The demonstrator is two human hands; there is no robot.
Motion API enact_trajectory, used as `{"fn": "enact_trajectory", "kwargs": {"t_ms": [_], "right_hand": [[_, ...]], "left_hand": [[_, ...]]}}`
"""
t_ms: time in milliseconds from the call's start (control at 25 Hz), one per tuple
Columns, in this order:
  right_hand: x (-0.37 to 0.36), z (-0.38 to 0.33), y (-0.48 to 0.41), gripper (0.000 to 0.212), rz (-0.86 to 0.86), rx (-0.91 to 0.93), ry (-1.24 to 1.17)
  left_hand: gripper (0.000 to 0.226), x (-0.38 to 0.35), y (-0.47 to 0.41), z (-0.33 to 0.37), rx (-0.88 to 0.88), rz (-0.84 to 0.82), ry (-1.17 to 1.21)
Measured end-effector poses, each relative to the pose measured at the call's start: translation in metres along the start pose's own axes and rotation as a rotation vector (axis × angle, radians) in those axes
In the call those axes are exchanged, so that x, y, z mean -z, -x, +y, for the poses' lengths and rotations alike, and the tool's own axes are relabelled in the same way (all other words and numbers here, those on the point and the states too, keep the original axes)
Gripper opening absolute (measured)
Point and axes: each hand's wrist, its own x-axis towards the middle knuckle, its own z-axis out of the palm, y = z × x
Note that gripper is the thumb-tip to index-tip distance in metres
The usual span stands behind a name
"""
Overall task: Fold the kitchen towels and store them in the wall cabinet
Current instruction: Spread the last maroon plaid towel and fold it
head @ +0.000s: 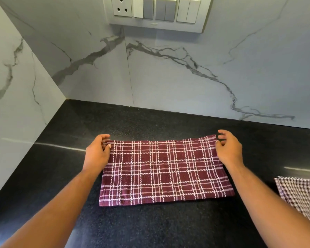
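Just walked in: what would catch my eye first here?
A maroon plaid towel lies flat in the middle of the black countertop, the left hand and right hand pinching its far corners. Behind rises a grey-veined marble wall with a switch panel at top; a second, small-checked towel peeks in at the right edge.

Two arms are visible in the head view. The left hand (97, 154) and the right hand (228, 149) are bare. The left forearm (61, 203) and the right forearm (276, 203) are uncovered along their full visible length.
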Motion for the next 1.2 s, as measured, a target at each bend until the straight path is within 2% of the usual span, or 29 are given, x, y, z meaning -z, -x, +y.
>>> {"fn": "enact_trajectory", "kwargs": {"t_ms": [80, 160, 280, 360, 520, 800, 1040, 1120, 1200], "right_hand": [[-0.009, -0.003, 0.016, 0.051, -0.006, 0.164, 0.168], [-0.027, -0.009, 0.042, 0.055, -0.075, 0.391, 0.273], [-0.062, -0.006, 0.088, 0.063, -0.248, 0.636, 0.442], [-0.082, 0.007, 0.116, 0.066, -0.346, 0.711, 0.526], [-0.081, 0.039, 0.133, 0.068, -0.33, 0.672, 0.626], [-0.024, 0.09, 0.127, 0.074, -0.26, 0.405, 0.693], [0.018, 0.125, 0.144, 0.07, -0.337, 0.406, 0.597], [0.035, 0.133, 0.155, 0.074, -0.22, 0.344, 0.535], [0.052, 0.142, 0.167, 0.075, -0.006, 0.188, 0.558]], "left_hand": [[0.046, -0.015, 0.023, 0.012, -0.165, 0.095, -0.195], [0.051, -0.042, 0.061, 0.031, -0.318, 0.093, -0.267], [0.064, -0.098, 0.129, 0.05, -0.412, -0.117, -0.327], [0.076, -0.125, 0.163, 0.049, -0.402, -0.223, -0.446], [0.085, -0.13, 0.187, 0.03, -0.438, -0.254, -0.6], [0.093, -0.116, 0.181, 0.018, -0.443, -0.322, -0.661], [0.092, -0.117, 0.189, 0.026, -0.488, -0.387, -0.672], [0.092, -0.124, 0.202, 0.031, -0.497, -0.396, -0.677], [0.092, -0.134, 0.218, 0.039, -0.473, -0.388, -0.68]]}}
